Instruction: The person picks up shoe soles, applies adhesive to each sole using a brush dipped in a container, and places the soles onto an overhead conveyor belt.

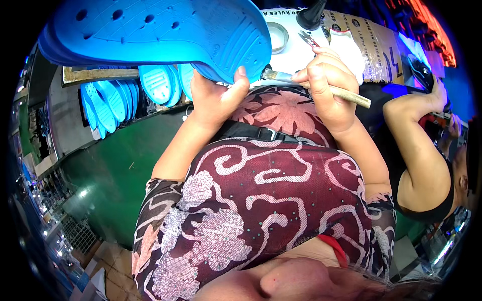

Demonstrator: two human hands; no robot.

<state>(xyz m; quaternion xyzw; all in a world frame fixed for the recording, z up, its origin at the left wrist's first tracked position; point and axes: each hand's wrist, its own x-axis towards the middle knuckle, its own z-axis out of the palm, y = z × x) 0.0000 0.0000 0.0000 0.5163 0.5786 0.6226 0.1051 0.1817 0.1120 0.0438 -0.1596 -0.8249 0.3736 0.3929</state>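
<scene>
A large bright blue foam clog (150, 37) with round holes along one side is close in front of me at the upper left. My left hand (218, 98) grips its end from below, thumb pressed on the outer face. Between the fingers of my right hand (331, 90) is a flat paintbrush (351, 96) with a pale, worn handle. Its dark bristles meet or nearly meet the clog's edge just right of my left thumb; whether they touch, I cannot tell.
On the white work surface stand a round shallow dish (278, 37), a black cone-shaped thing (312, 16) and small red-handled pliers (307, 38). More blue clogs (108, 103) lie stacked at left. Brown printed cardboard (371, 50) covers the right side. Another person's bent arm (427, 140) is beyond it.
</scene>
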